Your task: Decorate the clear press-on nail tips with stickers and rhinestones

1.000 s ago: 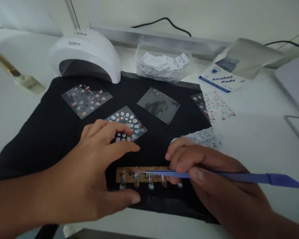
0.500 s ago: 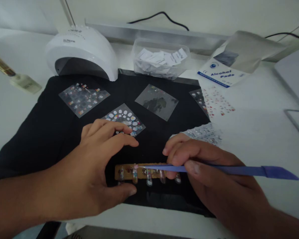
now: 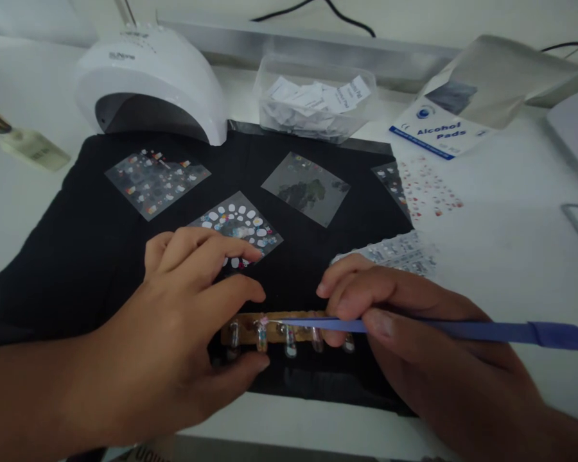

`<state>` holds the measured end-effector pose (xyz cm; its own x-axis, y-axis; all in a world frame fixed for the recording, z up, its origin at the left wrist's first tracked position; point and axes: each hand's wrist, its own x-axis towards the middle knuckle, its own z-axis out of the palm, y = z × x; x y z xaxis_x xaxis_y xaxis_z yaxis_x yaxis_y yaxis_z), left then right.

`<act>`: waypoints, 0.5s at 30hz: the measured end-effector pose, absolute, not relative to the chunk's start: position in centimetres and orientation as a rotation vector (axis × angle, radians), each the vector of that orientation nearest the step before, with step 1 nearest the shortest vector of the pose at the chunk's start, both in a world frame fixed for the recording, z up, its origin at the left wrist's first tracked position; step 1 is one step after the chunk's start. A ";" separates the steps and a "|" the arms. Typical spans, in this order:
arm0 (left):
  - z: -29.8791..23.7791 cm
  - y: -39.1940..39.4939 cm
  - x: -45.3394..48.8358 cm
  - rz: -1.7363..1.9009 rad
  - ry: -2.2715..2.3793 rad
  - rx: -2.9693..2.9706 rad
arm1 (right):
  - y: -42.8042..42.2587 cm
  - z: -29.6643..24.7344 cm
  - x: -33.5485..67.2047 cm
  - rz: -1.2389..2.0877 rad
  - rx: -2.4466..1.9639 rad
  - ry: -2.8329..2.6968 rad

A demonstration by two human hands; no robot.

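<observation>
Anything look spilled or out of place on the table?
No spill shows. A red-speckled sheet straddles the right edge of the black mat, partly on the white table, so it looks half slid off.

The right hand (image 3: 428,372) holds a slim blue tool (image 3: 501,331), whose tip is beside a pink piece (image 3: 262,319) at the tan strip (image 3: 249,336), and the left hand (image 3: 187,314) curves around one end.

Smooth tool (image 3: 481,329) (satin sheen), glossy nail tips (image 3: 290,350), matt cloth (image 3: 289,279)
</observation>
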<state>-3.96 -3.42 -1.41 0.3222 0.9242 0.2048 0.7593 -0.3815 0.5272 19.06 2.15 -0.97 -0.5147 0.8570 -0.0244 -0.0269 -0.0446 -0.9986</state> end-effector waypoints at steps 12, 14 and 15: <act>-1.5 -3.3 -4.3 0.692 1.410 2.315 | 2.1 -0.6 19.0 1.636 -0.958 -1.545; -1.3 -3.3 -4.2 0.673 1.426 2.301 | 2.1 -0.6 19.1 1.634 -0.955 -1.553; -1.2 -3.3 -4.1 0.666 1.445 2.288 | 2.0 -0.6 19.2 1.636 -0.954 -1.562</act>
<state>-4.06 -3.31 -1.23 0.3685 0.9079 0.2000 0.7415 -0.4168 0.5258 19.16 2.04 -0.59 -0.5051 0.8613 -0.0558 0.0158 -0.0553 -0.9983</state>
